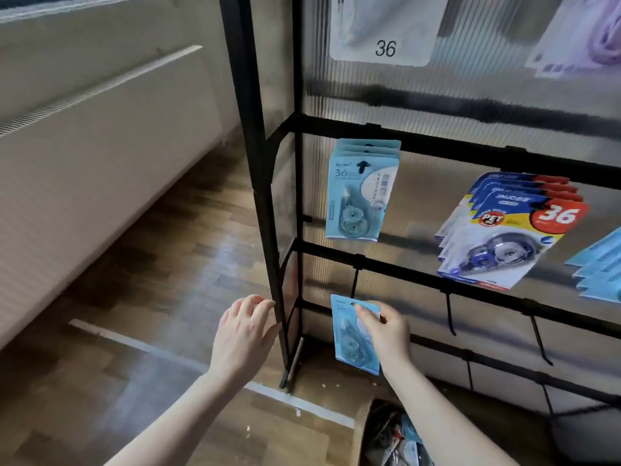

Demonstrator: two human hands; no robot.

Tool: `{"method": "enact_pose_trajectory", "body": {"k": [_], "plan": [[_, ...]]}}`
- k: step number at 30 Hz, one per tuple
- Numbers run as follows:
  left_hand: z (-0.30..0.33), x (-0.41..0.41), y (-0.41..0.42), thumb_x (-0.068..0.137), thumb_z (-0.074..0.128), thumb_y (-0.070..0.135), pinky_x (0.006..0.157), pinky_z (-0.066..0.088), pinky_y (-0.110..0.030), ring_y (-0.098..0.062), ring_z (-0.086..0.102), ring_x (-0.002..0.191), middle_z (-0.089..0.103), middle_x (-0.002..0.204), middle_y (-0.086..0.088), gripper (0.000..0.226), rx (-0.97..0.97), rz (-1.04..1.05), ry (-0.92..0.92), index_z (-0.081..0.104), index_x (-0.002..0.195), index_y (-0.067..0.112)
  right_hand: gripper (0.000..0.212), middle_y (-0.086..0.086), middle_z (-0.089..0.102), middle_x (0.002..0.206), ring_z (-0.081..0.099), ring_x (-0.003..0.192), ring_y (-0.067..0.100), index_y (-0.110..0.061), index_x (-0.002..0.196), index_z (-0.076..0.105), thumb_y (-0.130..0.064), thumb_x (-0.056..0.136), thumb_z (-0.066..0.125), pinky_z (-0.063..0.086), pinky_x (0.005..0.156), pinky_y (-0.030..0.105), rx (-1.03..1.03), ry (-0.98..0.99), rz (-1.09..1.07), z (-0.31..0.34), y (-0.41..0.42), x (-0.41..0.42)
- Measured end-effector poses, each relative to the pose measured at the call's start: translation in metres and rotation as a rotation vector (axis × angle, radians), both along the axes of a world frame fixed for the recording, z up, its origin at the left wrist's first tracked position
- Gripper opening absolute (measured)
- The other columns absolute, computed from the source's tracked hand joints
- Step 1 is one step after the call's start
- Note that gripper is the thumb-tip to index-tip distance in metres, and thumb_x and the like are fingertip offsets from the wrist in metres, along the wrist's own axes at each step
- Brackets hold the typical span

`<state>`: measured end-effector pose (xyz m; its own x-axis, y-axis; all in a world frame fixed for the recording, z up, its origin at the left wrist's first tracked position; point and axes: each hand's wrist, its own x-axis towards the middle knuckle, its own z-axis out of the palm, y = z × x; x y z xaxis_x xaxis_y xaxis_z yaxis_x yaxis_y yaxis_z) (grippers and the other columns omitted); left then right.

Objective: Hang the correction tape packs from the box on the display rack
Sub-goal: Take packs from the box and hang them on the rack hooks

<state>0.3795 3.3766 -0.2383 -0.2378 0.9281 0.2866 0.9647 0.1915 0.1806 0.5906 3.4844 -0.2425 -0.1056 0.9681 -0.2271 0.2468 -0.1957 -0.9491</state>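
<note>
Head camera looked down at a black display rack (265,169) standing on a wooden floor (161,264). The right hand (386,327) pinched a light blue correction tape pack (349,351) near its top, thumb and fingers curled on the card. The pack was held upright, its hang hole right at the tip of a black hook (354,284) on the low bar (I could not tell if the hook was through the hole). The left hand (242,334) held nothing. Its fingers were loosely bent and touched the rack's front post. Above, a small bunch of the same blue packs (359,193) hung from a higher bar. To the right of them hung packs with blue, yellow and red cards (504,230), marked 36. More blue cards (601,274) showed at the right edge. The cardboard box (366,428) sat on the floor below the right arm, with more packs (400,438) jumbled inside. A long white radiator (100,156) ran along the wall on the left.
</note>
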Motion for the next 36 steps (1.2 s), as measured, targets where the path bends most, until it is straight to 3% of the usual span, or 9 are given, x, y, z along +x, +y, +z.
{"method": "enact_pose_trajectory", "body": {"k": [3, 6, 9, 12, 15, 20, 26, 34, 36], "plan": [[-0.015, -0.006, 0.005, 0.068, 0.085, 0.023, 0.071, 0.054, -0.038, -0.029, 0.063, 0.085, 0.064, 0.097, -0.004, 0.038, 0.007, -0.017, -0.002, 0.066, 0.100, 0.014, 0.014, 0.012, 0.068, 0.082, 0.063, 0.078, 0.024, -0.008, 0.077, 0.067, -0.021, 0.084, 0.070, 0.043, 0.064, 0.029, 0.005, -0.016, -0.007, -0.011, 0.005, -0.009], [-0.029, -0.007, 0.005, 0.070, 0.084, 0.022, 0.073, 0.053, -0.039, -0.030, 0.062, 0.086, 0.064, 0.099, -0.004, 0.037, -0.006, -0.016, -0.034, 0.064, 0.101, 0.014, 0.014, 0.006, 0.069, 0.085, 0.064, 0.083, 0.022, -0.024, 0.071, 0.064, -0.023, 0.083, 0.071, 0.049, 0.068, 0.035, 0.015, -0.061, -0.016, -0.025, 0.014, -0.016], [-0.040, -0.009, 0.003, 0.077, 0.074, 0.028, 0.073, 0.053, -0.037, -0.028, 0.062, 0.088, 0.064, 0.099, -0.003, 0.030, 0.003, -0.019, -0.023, 0.064, 0.102, 0.016, 0.005, 0.002, 0.068, 0.096, 0.063, 0.091, 0.018, -0.022, 0.086, 0.067, -0.022, 0.083, 0.071, 0.050, 0.071, 0.033, 0.009, -0.081, -0.026, -0.041, 0.023, -0.019], [-0.049, -0.011, 0.003, 0.080, 0.056, 0.038, 0.072, 0.053, -0.034, -0.024, 0.059, 0.088, 0.063, 0.099, 0.000, 0.031, 0.001, -0.030, -0.016, 0.060, 0.104, 0.019, 0.013, 0.001, 0.065, 0.097, 0.060, 0.094, 0.015, -0.015, 0.098, 0.070, -0.018, 0.085, 0.069, 0.046, 0.067, 0.024, 0.035, -0.108, -0.029, -0.050, 0.027, -0.018], [-0.055, -0.012, 0.004, 0.077, 0.060, 0.034, 0.072, 0.053, -0.034, -0.026, 0.060, 0.088, 0.063, 0.100, -0.001, 0.032, -0.023, -0.042, -0.027, 0.061, 0.103, 0.018, 0.012, -0.002, 0.062, 0.097, 0.057, 0.093, 0.011, -0.015, 0.100, 0.068, -0.016, 0.088, 0.066, 0.042, 0.057, 0.012, 0.082, -0.134, -0.001, -0.052, 0.027, -0.018], [-0.059, -0.013, 0.008, 0.069, 0.083, 0.021, 0.070, 0.054, -0.038, -0.030, 0.063, 0.089, 0.064, 0.102, -0.004, 0.040, -0.069, -0.063, -0.064, 0.064, 0.103, 0.014, 0.011, 0.000, 0.066, 0.094, 0.060, 0.090, 0.016, -0.016, 0.097, 0.070, -0.013, 0.088, 0.064, 0.041, 0.057, 0.023, 0.158, -0.162, 0.010, -0.055, 0.032, -0.017], [-0.063, -0.012, 0.016, 0.066, 0.085, 0.019, 0.068, 0.054, -0.039, -0.030, 0.063, 0.088, 0.064, 0.101, -0.005, 0.044, -0.054, -0.081, -0.059, 0.062, 0.103, 0.014, 0.019, -0.002, 0.060, 0.100, 0.054, 0.097, 0.012, -0.012, 0.107, 0.069, -0.008, 0.091, 0.059, 0.043, 0.056, 0.007, 0.163, -0.174, 0.118, -0.055, 0.036, -0.011], [-0.073, -0.004, 0.028, 0.068, 0.084, 0.020, 0.071, 0.054, -0.037, -0.029, 0.063, 0.089, 0.064, 0.101, -0.005, 0.043, -0.079, -0.099, -0.051, 0.063, 0.105, 0.013, 0.026, -0.003, 0.063, 0.111, 0.056, 0.102, 0.010, -0.024, 0.116, 0.065, -0.013, 0.096, 0.052, 0.048, 0.061, 0.023, 0.170, -0.210, 0.231, -0.069, 0.050, 0.004], [-0.076, -0.002, 0.031, 0.069, 0.084, 0.021, 0.071, 0.054, -0.037, -0.030, 0.063, 0.088, 0.064, 0.101, -0.005, 0.042, -0.087, -0.103, -0.048, 0.064, 0.105, 0.013, 0.027, 0.001, 0.064, 0.113, 0.058, 0.104, 0.014, -0.024, 0.118, 0.065, -0.014, 0.096, 0.052, 0.044, 0.059, 0.020, 0.209, -0.264, 0.250, -0.072, 0.059, 0.004]]}}
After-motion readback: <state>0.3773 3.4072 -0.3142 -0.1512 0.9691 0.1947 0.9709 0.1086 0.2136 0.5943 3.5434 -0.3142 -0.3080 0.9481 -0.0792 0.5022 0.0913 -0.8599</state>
